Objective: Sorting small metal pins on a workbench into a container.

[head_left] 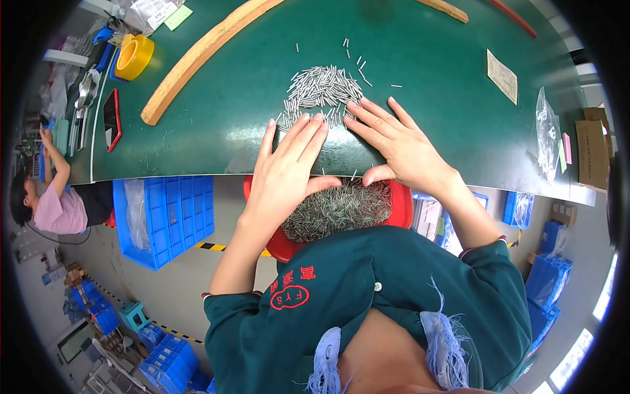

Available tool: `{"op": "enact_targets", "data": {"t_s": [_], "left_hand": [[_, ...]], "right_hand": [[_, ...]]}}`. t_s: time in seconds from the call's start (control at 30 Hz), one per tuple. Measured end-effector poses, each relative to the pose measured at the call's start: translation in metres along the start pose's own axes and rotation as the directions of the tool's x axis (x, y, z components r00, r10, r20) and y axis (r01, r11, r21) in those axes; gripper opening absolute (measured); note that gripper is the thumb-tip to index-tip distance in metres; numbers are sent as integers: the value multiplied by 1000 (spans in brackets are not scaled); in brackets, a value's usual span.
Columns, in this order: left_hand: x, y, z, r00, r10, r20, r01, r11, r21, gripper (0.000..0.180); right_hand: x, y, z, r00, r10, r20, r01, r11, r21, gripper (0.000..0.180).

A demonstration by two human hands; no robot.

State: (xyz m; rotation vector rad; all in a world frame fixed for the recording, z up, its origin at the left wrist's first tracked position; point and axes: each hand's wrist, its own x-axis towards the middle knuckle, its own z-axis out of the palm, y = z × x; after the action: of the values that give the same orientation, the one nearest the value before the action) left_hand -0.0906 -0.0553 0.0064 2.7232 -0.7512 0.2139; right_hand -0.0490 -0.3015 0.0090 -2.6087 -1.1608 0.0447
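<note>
"So, where are the small metal pins (321, 87) now?"

"They lie in a loose pile on the green tabletop (223, 141), just beyond the fingertips. Some single pins are scattered at the far side of it. Many more pins fill the red tub (402, 205), which is below the table edge, close to the person's body."

"And how are the hands?"

"Both are flat, palms down, with fingers stretched out. The left hand (283, 164) has its fingertips at the near left side of the pile, and the right hand (405, 148) at the near right side. Whether every finger touches pins, I cannot tell."

"Are the hands together?"

"No, they are apart. Their thumbs point toward each other at the table edge, above the tub, and a few pins are between them."

"What else is on the table?"

"On the left, a wooden strip (197, 60), a yellow tape roll (136, 58) and a smartphone (112, 122); on the right, a paper slip (502, 77)."
</note>
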Motion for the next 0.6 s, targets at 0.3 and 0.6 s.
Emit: {"op": "enact_targets", "data": {"t_s": [0.3,0.6], "left_hand": [[-34,3,-12,999,14,43,-13,1000,-8,91],[-57,4,-5,998,4,67,-3,1000,-11,87]], "right_hand": [[-25,-11,-10,997,-24,68,18,996,83,110],[-42,-22,-11,994,-79,70,73,994,84,96]]}}
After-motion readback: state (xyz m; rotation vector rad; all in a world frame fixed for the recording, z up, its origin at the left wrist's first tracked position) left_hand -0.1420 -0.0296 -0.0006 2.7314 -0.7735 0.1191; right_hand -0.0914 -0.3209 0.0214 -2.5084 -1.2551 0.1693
